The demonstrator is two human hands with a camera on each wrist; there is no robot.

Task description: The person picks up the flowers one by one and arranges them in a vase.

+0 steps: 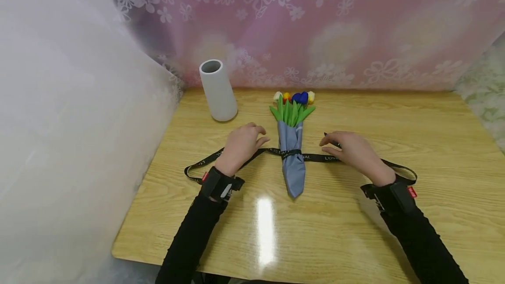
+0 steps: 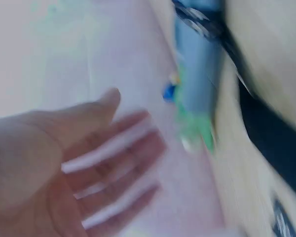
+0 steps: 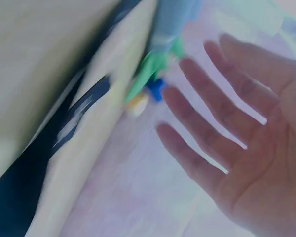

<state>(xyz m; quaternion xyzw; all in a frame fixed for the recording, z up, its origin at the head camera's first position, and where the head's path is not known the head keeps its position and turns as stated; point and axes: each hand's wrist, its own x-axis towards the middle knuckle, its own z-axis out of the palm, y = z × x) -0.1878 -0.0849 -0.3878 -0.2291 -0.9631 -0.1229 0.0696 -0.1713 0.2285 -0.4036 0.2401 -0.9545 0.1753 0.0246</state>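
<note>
A bouquet of small tulips (image 1: 300,98) in white, orange, blue and yellow, with green leaves (image 1: 291,113), lies on the table in a grey-blue wrapping (image 1: 293,179). Round its middle goes a black ribbon (image 1: 313,157) with white lettering, its long ends spread out to both sides. My left hand (image 1: 241,143) hovers over the left length of ribbon, fingers loosely bent. On the other side my right hand (image 1: 351,149) is above the right length. Both wrist views show spread fingers with nothing between them, the left hand (image 2: 84,158) blurred and the right hand (image 3: 246,128) sharper.
A white vase (image 1: 221,97) stands upright at the back left of the wooden table (image 1: 335,231). Behind the table's far edge hangs a pink floral curtain (image 1: 276,25), and a white sheet (image 1: 79,100) covers the left side.
</note>
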